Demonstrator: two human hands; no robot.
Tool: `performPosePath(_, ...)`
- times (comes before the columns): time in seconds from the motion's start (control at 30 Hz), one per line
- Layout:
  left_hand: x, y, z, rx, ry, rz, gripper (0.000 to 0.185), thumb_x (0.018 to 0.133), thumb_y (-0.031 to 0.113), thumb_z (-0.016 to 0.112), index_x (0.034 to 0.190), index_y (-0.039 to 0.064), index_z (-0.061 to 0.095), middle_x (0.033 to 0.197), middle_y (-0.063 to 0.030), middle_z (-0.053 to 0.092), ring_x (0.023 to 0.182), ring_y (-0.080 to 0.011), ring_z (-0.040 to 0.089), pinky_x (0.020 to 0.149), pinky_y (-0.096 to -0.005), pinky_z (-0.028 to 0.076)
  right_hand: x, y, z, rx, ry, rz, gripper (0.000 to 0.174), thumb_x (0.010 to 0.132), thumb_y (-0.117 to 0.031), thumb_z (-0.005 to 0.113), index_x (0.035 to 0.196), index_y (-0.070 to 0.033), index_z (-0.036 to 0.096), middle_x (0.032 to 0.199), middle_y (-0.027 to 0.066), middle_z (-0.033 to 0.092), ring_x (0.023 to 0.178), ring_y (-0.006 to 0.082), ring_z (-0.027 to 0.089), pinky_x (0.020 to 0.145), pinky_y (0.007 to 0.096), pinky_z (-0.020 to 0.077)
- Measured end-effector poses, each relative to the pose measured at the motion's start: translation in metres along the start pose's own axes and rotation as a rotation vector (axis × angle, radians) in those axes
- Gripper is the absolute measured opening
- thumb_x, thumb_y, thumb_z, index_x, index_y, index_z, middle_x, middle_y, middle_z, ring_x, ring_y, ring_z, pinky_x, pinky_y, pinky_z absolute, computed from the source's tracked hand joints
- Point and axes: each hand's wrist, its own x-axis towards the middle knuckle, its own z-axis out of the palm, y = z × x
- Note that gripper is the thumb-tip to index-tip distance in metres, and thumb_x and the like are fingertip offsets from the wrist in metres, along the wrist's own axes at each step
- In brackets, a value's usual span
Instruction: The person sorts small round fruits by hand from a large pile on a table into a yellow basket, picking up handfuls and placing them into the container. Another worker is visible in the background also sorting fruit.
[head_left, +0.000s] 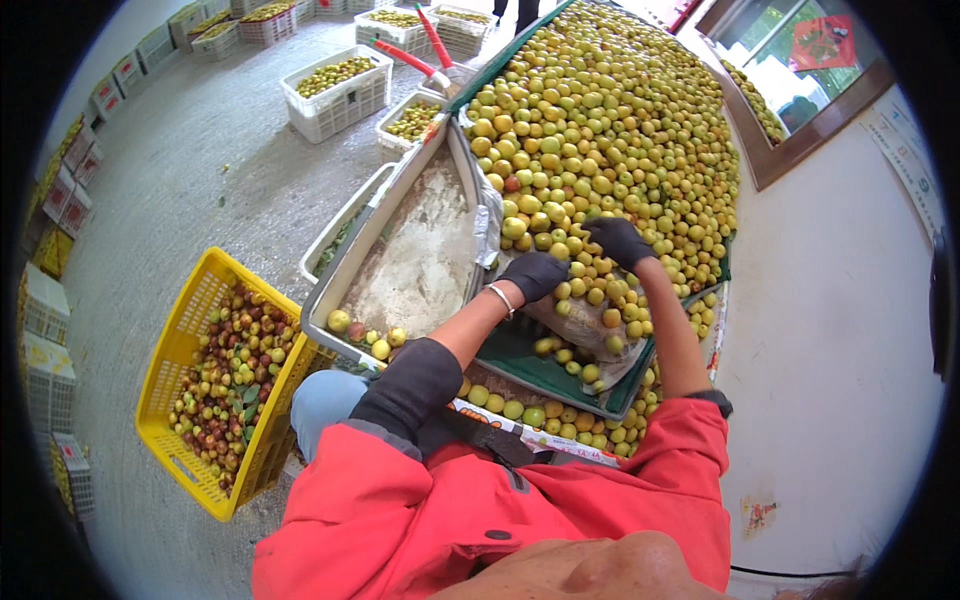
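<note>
A large sloping heap of yellow-green jujubes (600, 142) lies before me on a sorting stand. My left hand (535, 275), in a black glove, reaches to the heap's lower edge with its fingers against the fruit. Just above it and to the right, my right hand (619, 241), also black-gloved, bends its fingers down over jujubes. Whether either hand grips a fruit is hidden by the gloves. Under both hands, loose jujubes rest on a greyish cloth or plastic sheet (589, 321). A green-lined ledge (517, 349) lies below, with a row of jujubes (525, 411) nearer my body.
Left of the heap is a shallow grey-rimmed tray (420, 240) holding a few jujubes. A yellow plastic crate (161, 375) of reddish and green jujubes stands at my left. White crates (341, 105) and red-handled tools (420, 60) are beyond. A wall (817, 315) bounds the right.
</note>
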Motion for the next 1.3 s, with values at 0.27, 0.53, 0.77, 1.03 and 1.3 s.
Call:
performPosePath(0.27, -0.007, 0.011, -0.006, -0.096, 0.248, -0.119, 0.019, 0.092, 0.021, 0.052, 0.092, 0.008, 0.065, 0.087, -0.0172, 0.068, 0.086, -0.0358, 0.067, 0.072, -0.0493, 0.052, 0.09, 0.043, -0.001, -0.022, 0.141, 0.084, 0.035, 0.084, -0.016, 0.064, 0.118, -0.012, 0.07, 0.113, 0.0125, 0.071, 0.104, 0.0254, 0.068, 0.094, 0.0344, 0.0504)
performPosePath(0.53, -0.007, 0.019, 0.001, 0.115, 0.443, -0.286, 0.046, 0.085, 0.032, 0.06, 0.123, 0.008, 0.061, 0.136, -0.0174, 0.052, 0.126, -0.0349, 0.047, 0.103, -0.0511, 0.037, 0.15, 0.18, -0.099, 0.054, 0.496, 0.55, 0.039, 0.094, -0.02, 0.051, 0.131, -0.021, 0.063, 0.122, 0.0168, 0.066, 0.111, 0.0308, 0.064, 0.093, 0.0406, 0.0505)
performPosePath(0.77, -0.007, 0.031, 0.018, 0.154, 0.232, -0.207, 0.064, 0.086, 0.034, 0.056, 0.146, 0.013, 0.043, 0.146, -0.0121, 0.045, 0.134, -0.0408, 0.036, 0.112, -0.0539, 0.025, 0.224, 0.222, -0.084, -0.09, 0.262, 0.515, 0.047, 0.097, -0.028, 0.057, 0.143, -0.02, 0.05, 0.138, 0.0154, 0.056, 0.121, 0.0276, 0.057, 0.101, 0.0389, 0.0457)
performPosePath(1.03, -0.008, 0.029, 0.012, 0.142, 0.249, -0.213, 0.065, 0.086, 0.035, 0.059, 0.145, 0.014, 0.044, 0.142, -0.0116, 0.048, 0.132, -0.0403, 0.037, 0.107, -0.051, 0.032, 0.223, 0.202, -0.05, 0.151, 0.005, 0.343, 0.05, 0.096, -0.028, 0.058, 0.144, -0.02, 0.049, 0.137, 0.0157, 0.056, 0.122, 0.0241, 0.056, 0.101, 0.0368, 0.0448)
performPosePath(1.3, -0.004, 0.026, -0.01, -0.047, 0.265, -0.16, 0.044, 0.084, 0.037, 0.061, 0.122, 0.014, 0.066, 0.121, -0.0125, 0.062, 0.117, -0.0379, 0.051, 0.098, -0.0481, 0.042, 0.161, 0.107, -0.033, 0.012, -0.224, 0.214, 0.053, 0.09, -0.026, 0.06, 0.138, -0.006, 0.051, 0.134, 0.0149, 0.058, 0.115, 0.0254, 0.057, 0.099, 0.0399, 0.0449)
